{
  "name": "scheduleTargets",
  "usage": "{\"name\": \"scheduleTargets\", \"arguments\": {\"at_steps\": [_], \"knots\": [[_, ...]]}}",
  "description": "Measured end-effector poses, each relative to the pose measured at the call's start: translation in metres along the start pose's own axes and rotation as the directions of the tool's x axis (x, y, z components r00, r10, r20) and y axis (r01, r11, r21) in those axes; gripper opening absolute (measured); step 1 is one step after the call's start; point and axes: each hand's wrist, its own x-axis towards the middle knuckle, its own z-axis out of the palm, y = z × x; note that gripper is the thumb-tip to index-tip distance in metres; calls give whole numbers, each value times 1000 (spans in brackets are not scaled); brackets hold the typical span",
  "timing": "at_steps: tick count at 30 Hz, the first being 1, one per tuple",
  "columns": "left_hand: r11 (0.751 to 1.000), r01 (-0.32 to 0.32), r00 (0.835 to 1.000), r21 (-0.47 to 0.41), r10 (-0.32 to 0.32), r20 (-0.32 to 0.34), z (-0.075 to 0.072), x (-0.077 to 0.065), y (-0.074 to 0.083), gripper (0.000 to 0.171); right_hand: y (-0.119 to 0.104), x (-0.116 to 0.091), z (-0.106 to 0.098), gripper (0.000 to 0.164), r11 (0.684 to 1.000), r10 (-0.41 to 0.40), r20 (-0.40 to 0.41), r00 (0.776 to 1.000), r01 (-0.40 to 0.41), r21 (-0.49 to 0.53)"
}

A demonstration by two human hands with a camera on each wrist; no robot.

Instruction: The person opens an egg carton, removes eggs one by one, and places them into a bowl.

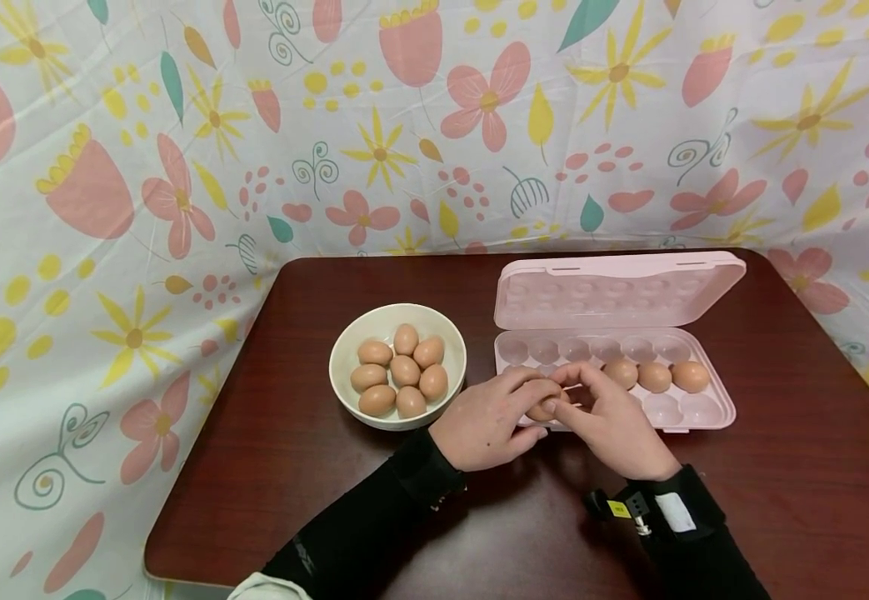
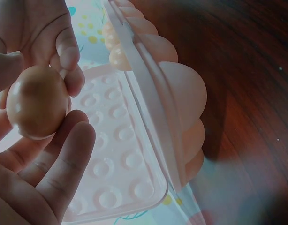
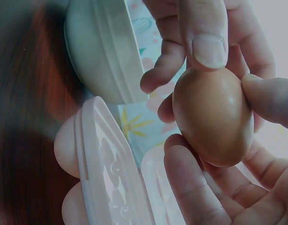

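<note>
Both hands meet over the front left part of a pink egg carton (image 1: 715, 408), around one brown egg (image 3: 212, 117). My left hand (image 1: 486, 421) holds this egg from the left, fingers bent over it. From the right, the thumb and fingers of my right hand (image 1: 621, 429) pinch the same egg. The wrist views show it between the fingertips, above the carton's cups. Three brown eggs (image 1: 655, 377) sit side by side in the carton's middle row on the right, and another egg (image 1: 518, 379) shows behind the left hand.
Left of the carton stands a cream bowl (image 1: 344, 387) with several brown eggs (image 1: 405, 371). The carton's lid (image 1: 606, 292) stands raised at the back. All of it rests on a dark red-brown table (image 1: 254, 492), with a flower-patterned cloth (image 1: 397, 167) hanging behind.
</note>
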Motion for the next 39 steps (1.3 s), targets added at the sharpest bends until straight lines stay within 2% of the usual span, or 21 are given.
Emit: {"name": "scheduleTargets", "arguments": {"at_steps": [4, 9, 20, 28, 39], "knots": [[1000, -10, 1000, -8, 10, -22, 1, 0, 0, 45, -3, -1, 1, 23, 1000, 19, 0, 1000, -19, -2], [1000, -15, 999, -8, 14, -42, 1, 0, 0, 41, -3, -1, 2, 23, 999, 16, 25, 1000, -18, 48], [1000, -13, 1000, -28, 13, -24, -3, -3, -2, 38, 1, -1, 7, 24, 995, -53, 55, 997, 48, 90], [1000, 16, 1000, 16, -16, 6, -9, -7, -6, 39, 2, -1, 7, 22, 997, -70, 44, 997, 69, 23], [997, 60, 998, 48, -61, 24, -15, -9, -10, 41, 1, 0, 5, 20, 998, -67, 32, 997, 67, -7]]}}
